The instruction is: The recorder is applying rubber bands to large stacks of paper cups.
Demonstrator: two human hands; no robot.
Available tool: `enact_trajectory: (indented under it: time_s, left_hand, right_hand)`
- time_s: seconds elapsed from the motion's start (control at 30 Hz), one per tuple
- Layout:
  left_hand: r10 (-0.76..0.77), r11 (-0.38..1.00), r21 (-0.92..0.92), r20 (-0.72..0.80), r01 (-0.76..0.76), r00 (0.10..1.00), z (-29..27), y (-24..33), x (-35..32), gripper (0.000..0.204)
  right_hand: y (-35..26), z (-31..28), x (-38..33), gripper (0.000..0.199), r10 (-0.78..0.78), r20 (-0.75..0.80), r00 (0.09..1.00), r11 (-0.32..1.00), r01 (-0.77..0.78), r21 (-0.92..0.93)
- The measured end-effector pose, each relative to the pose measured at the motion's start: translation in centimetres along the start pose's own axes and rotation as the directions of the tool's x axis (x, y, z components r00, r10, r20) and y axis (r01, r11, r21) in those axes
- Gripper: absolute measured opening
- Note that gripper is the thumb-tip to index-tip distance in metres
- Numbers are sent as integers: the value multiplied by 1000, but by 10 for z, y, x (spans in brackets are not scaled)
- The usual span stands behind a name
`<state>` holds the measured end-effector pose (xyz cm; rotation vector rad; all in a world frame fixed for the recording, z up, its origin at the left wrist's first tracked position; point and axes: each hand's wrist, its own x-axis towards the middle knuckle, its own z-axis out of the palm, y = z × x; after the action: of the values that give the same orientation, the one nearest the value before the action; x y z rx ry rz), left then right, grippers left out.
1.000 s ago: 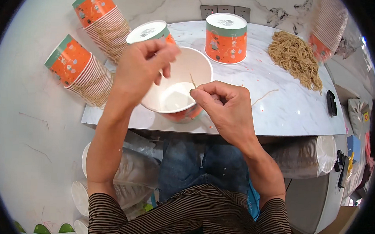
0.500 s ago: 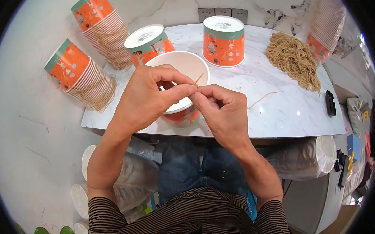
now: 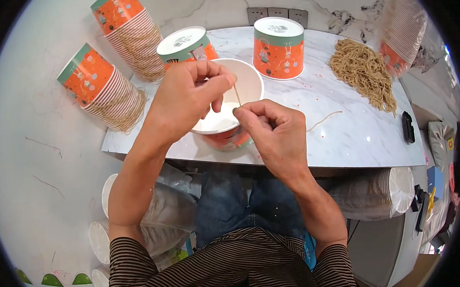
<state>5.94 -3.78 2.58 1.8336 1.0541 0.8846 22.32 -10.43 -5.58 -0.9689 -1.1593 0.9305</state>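
Observation:
A thin tan string (image 3: 237, 94) is stretched between my two hands above an open paper bucket (image 3: 251, 79), white inside with an orange and green outside. My left hand (image 3: 193, 93) pinches the upper end between thumb and forefinger. Lower and to the right, my right hand (image 3: 276, 132) pinches the string close to the bucket's rim. A loose tail of string (image 3: 324, 120) shows on the table beyond my right hand; whether it joins the pinched piece is hidden. My left hand covers part of the bucket's left side.
Upside-down buckets, one at the back (image 3: 278, 50) and one behind my left hand (image 3: 182, 40), stand on the marble-patterned table (image 3: 353, 144). Stacked buckets (image 3: 96, 81) with string lean at left. A heap of tan string (image 3: 364, 72) and a small black object (image 3: 408, 127) lie right.
My hands have drawn apart: the left has risen up and left, with the string now showing taut between the pinches. The right has barely moved.

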Motion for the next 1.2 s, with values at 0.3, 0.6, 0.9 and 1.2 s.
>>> enact_trajectory:
  time_s: [0.3,0.6,0.9,1.2]
  left_hand:
    - [-21,993,114,79,12,997,-5,-1,-15,26]
    - [89,992,86,23,-90,996,2,-9,-9,20]
    - [167,985,-89,223,-151,960,13,-6,5,15]
    - [71,997,6,448,-83,891,14,1,16,16]
  right_hand:
    - [3,2,2,16,-28,-16,999,999,28,47]
    - [11,0,0,20,-141,-44,989,988,143,50]
    - [23,-8,-2,21,-34,36,999,998,32,57]
    - [-22,-74,-13,16,-431,166,887,833,462,-305]
